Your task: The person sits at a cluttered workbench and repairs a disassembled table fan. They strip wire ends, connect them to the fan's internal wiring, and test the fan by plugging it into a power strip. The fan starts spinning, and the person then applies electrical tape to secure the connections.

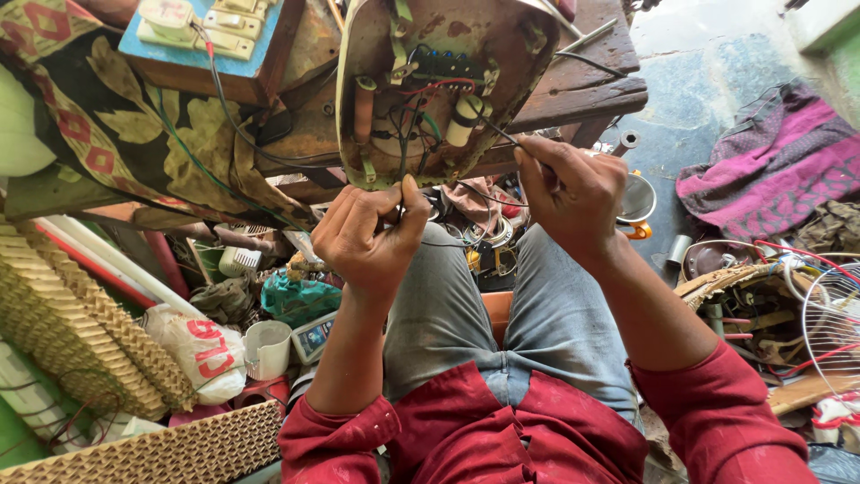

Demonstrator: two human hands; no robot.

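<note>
head cam looking straight down: left hand (367, 237) is curled up with the thumb sticking up against the bottom edge of an opened appliance housing (502, 36), and it seems to be pinching a thin dark wire (448, 243) that runs off to the right, though the fingertips are tucked away so i can't say for sure. right hand (573, 193) has its fingers pressed together, pinching another thin black wire (493, 128) that leads up into the housing near a little white cylindrical part (463, 121). the housing itself is a rusty, cream-coloured shell tipped on its side at the edge of a wooden bench (591, 90), open side facing the camera, full of red, green and black wiring. up left on the bench there's a blue board with cream switches (202, 27), and a patterned cloth (116, 116) hangs down beside it. below the hands you see grey trousers and red sleeves. floor clutter all around: honeycomb cooling pads (81, 341) on the left, a white cup (267, 348), a pink striped cloth (770, 170) on the right, and a wire fan guard (833, 323) at the right edge.
</note>
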